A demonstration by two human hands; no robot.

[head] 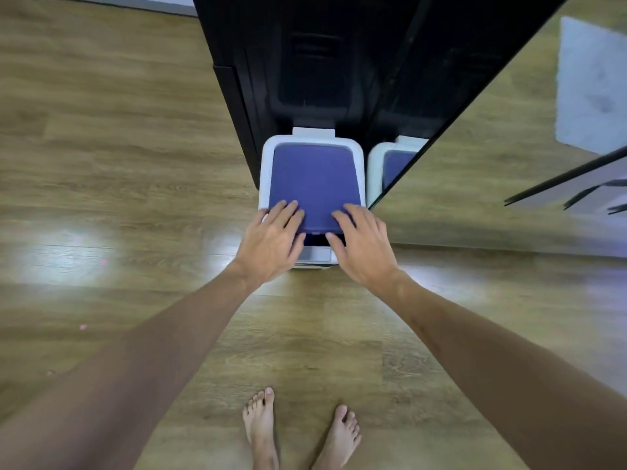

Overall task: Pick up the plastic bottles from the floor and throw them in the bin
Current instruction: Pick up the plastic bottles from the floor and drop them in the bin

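On the lid (pixel 314 184): fingers of left hand (pixel 271 242) and right hand (pixel 364 247) lie straight, flat, gripping nothing. Bin (pixel 266 164) shut, against dark cabinet (pixel 305 62). No bottles in view (likely inside). Next: scan floor (pixel 118 147) for strays.

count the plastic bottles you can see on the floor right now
0. No bottles show on the wooden floor. Both hands, left and right, rest on the closed bin lid; any inside are hidden.
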